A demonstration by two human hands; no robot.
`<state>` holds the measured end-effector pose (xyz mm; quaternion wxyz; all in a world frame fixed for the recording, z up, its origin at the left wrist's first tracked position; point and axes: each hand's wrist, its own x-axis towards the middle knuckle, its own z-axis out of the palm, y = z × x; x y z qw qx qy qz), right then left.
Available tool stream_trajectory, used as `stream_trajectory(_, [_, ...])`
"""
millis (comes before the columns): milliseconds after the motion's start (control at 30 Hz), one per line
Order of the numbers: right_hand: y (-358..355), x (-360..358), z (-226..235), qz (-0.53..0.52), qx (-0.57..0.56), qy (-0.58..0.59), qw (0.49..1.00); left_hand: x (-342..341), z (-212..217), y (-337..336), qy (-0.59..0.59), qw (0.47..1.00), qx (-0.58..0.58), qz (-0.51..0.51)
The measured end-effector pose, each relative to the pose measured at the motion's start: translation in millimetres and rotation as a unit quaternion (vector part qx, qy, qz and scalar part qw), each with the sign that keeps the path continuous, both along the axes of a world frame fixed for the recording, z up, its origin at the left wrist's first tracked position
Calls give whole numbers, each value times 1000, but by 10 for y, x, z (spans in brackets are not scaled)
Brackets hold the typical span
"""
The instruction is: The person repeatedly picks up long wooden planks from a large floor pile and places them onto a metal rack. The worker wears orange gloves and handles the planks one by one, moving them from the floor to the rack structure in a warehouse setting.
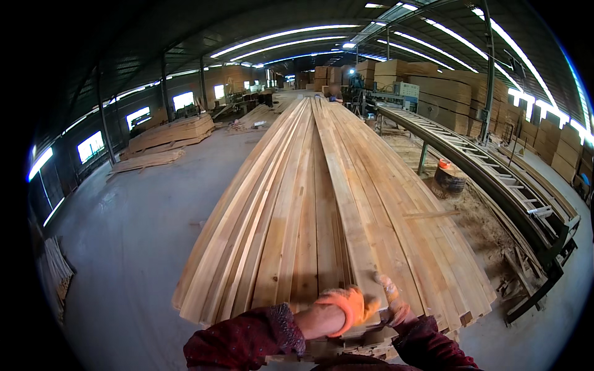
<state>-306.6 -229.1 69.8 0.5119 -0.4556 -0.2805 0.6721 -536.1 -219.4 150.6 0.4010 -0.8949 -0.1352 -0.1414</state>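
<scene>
A long stack of pale wooden boards (pixel 294 247) stretches away from me, its near end just ahead of my body. One long wooden board (pixel 337 185) lies on top, slightly askew to the others. At its near end, my left hand (pixel 349 306), in an orange glove, is closed around the left side; its fingertips are blurred. My right hand (pixel 395 300), in a soiled orange glove, grips the right side of the same end, one digit stretched along the top face. The undersides of both hands are hidden.
To the right runs a long metal roller conveyor (pixel 489 170), with a dark drum-like container (pixel 450 179) beside it. Tall board stacks (pixel 442 93) stand farther back. A lower timber pile (pixel 170 136) lies left on the grey floor. A person (pixel 334 96) is at the stack's far end.
</scene>
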Motion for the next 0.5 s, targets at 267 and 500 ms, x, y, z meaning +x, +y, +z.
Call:
stream_trajectory(267, [33,-157,128,88,116,200,969,-1147,-158,-720,-221,813,-466,271])
stream_trajectory(500, [-61,-133,166,72,120,166,976,-1358,-668,-890,-343,798,-434,241])
